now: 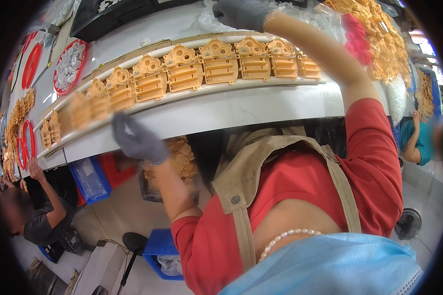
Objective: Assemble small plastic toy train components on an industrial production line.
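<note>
My gloved left hand (139, 139), nearer than my right hand (241, 14) at the far side of the tabletop (280, 102), has the blurred orange housing (98, 102) ahead and leftward in its row, long axis pointing away from me, either hand's grip indeterminable.

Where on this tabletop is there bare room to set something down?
Bare: the tabletop strip between the lower white rail and near edge, right of the left hand; a patch between the red tray of white pieces and the black tray. Crowded: behind that rail, with a row of orange parts; the right end, under an orange heap.
</note>
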Demonstrator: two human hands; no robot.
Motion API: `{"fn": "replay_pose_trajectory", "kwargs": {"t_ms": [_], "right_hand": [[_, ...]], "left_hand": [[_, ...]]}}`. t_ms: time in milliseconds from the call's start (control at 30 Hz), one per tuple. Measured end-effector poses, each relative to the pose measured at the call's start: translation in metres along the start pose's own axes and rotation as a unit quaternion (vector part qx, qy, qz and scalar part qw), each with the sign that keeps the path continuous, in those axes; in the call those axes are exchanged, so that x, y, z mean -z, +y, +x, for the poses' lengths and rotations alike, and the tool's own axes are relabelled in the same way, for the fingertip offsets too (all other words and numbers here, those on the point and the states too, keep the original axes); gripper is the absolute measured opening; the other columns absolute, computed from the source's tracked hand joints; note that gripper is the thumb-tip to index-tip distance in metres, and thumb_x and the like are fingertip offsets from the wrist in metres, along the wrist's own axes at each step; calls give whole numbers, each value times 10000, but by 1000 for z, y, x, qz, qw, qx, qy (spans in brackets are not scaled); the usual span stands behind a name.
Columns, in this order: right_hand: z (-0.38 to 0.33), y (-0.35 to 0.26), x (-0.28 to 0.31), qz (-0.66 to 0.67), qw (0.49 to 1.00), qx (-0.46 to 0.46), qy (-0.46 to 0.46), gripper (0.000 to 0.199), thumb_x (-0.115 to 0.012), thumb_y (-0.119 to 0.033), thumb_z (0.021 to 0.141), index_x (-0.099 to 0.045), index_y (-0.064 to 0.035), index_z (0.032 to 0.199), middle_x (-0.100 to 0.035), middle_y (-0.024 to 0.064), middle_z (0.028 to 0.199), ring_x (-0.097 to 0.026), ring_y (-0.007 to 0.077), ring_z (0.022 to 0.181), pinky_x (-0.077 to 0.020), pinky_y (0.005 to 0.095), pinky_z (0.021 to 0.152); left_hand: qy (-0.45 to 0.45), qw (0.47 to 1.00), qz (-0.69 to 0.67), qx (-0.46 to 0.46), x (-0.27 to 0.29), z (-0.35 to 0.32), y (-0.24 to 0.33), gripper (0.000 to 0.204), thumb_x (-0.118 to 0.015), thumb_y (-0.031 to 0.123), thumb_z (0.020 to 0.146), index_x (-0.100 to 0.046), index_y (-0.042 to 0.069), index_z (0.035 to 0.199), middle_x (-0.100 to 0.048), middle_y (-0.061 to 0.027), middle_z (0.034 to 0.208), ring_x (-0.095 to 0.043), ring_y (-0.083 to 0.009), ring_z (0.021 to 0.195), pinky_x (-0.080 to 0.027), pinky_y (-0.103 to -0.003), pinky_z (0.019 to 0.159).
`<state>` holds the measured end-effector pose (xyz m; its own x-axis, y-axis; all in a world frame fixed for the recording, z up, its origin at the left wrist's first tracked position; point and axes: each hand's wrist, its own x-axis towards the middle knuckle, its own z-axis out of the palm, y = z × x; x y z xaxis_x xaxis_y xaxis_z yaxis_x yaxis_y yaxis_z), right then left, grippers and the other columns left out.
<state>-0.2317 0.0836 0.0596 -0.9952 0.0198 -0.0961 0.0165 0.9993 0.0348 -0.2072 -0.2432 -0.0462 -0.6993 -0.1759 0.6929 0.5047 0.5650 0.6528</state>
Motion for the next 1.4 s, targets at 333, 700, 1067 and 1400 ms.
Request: {"fn": "replay_pose_trajectory", "kwargs": {"t_ms": [333,700,1067,1400], "right_hand": [[15,-7,-19,10,998,5,54,182,-577,-206,822,-682,-60,846,-690,151,817,-665,340,784,-513,444,691],[21,21,-34,542,829,-104,-89,318,-727,-304,784,-714,-17,918,-688,74,760,-626,163,693,-492,310,653],[35,29,-76,425,905,-27,-24,319,-694,-236,856,-661,4,1063,-690,59,927,-626,158,838,-490,265,750],[-16,80,-45,875,440,54,-192,170,-662,-167,874,-587,-98,1010,-546,-62,730,-450,19,520,-367,171,418]], "left_hand": [[1,999,-27,20,3,0,-5,192,-588,36,900,-629,-66,1058,-625,-158,1110,-617,-249,1011,-503,-350,914],[-35,995,-38,-80,-13,10,16,183,-562,-6,887,-622,-68,1048,-631,-173,1097,-603,-282,1037,-483,-369,917],[-20,999,-44,-26,-16,11,26,199,-537,-44,868,-622,-78,1045,-630,-180,1104,-611,-275,1014,-488,-352,889],[-33,998,-55,-10,-24,5,14,197,-550,-17,888,-616,-73,1065,-635,-156,1089,-609,-234,1012,-490,-336,886]]}}
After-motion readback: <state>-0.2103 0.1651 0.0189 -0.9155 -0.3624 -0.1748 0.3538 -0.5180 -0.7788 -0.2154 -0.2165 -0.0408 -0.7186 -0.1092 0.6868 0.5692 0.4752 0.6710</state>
